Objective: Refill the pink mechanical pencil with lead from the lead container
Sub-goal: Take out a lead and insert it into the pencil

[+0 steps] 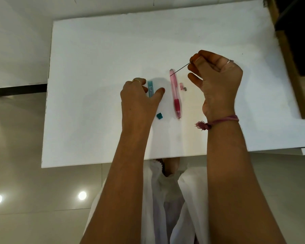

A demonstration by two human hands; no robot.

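The pink mechanical pencil (175, 93) lies on the white table (113, 50), tip toward me, its back end open. Its pink cap (181, 86) and a small grey eraser piece (185, 88) rest just to its right. My right hand (217, 80) pinches a thin black lead (180, 69) that slants down toward the pencil's open back end. The teal lead container (150, 88) lies left of the pencil, with my left hand (139, 99) resting on it, thumb and fingers at its sides. The container's teal lid (159, 115) sits near the pencil tip.
A dark wooden piece of furniture (292, 50) stands past the table's right edge. The table's near edge runs just above my lap. Tiled floor (16, 138) lies to the left and below.
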